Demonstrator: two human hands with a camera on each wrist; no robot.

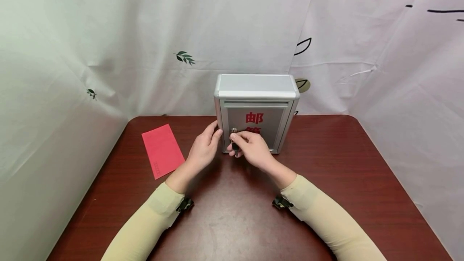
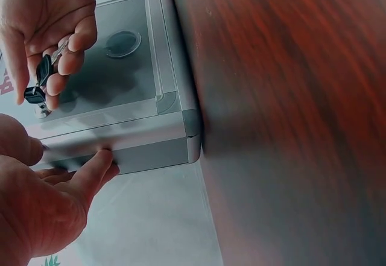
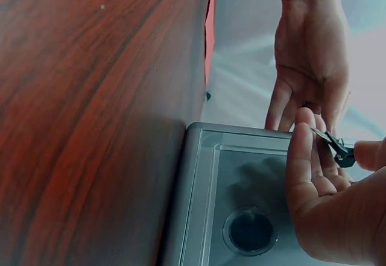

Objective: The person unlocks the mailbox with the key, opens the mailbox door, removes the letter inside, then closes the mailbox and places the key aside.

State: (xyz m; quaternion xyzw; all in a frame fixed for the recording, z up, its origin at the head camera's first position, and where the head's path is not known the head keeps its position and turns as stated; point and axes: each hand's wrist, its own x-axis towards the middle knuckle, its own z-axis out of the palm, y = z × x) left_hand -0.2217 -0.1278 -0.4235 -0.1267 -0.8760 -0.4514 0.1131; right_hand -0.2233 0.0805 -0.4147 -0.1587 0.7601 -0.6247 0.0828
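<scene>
A silver metal mailbox point(image 1: 259, 88) with red characters on its front stands upright at the back of the table. My left hand point(image 1: 204, 146) rests against its left side, fingers extended along the side panel point(image 2: 151, 156) and thumb by the front edge. With thumb and fingers, my right hand point(image 1: 255, 148) pinches a black-headed key point(image 2: 34, 94) at the round lock point(image 1: 233, 130) on the front. A second black-headed key point(image 2: 44, 70) hangs from the same ring over the right fingers, its metal blade pointing away. How deep the first key sits in the lock is hidden.
A red envelope point(image 1: 164, 151) lies flat on the dark red wooden table point(image 1: 232, 228), left of the left forearm. White patterned cloth point(image 1: 232, 19) hangs behind the table and at both sides. A round window point(image 3: 250, 231) is set low in the mailbox front.
</scene>
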